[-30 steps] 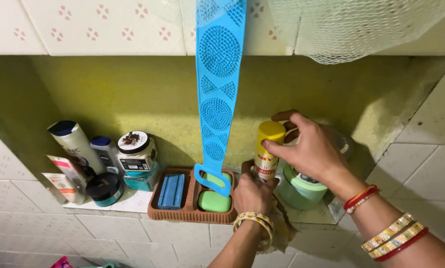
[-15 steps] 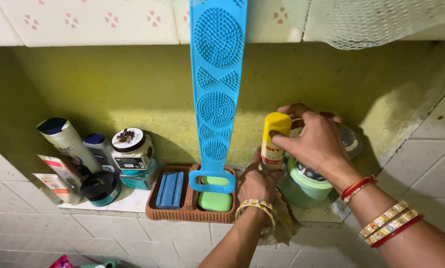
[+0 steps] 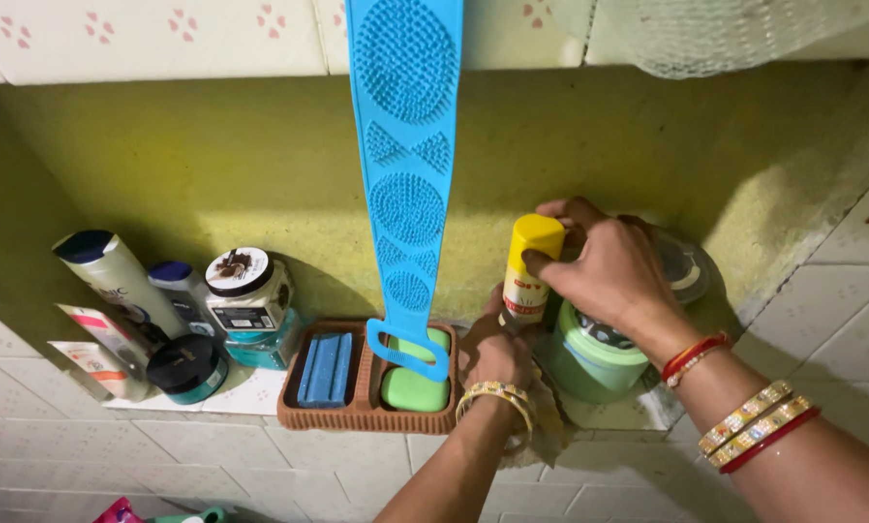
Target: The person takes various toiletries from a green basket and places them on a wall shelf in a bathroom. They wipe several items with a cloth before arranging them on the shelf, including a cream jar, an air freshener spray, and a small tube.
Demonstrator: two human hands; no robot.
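Right hand (image 3: 613,276) clamped round a yellow-capped can (image 3: 529,271), upright, cap up.
Left hand (image 3: 492,353) closed at its base; brown soap tray (image 3: 366,415) left, green jar (image 3: 589,363) right, blue scrubber strap (image 3: 402,174) hanging beside.

This is a bathroom in a home. The walls (image 3: 144,29) are covered in pale tiles with little pink flowers. A yellow nook in the wall makes a shelf (image 3: 260,387). On it sit shampoo bottles (image 3: 115,276), small jars (image 3: 245,291) and a brown soap dish (image 3: 362,412) holding a blue soap (image 3: 326,368) and a green soap (image 3: 413,390). A long blue back scrubber (image 3: 405,165) hangs down, and a white net sponge (image 3: 715,34) hangs above.
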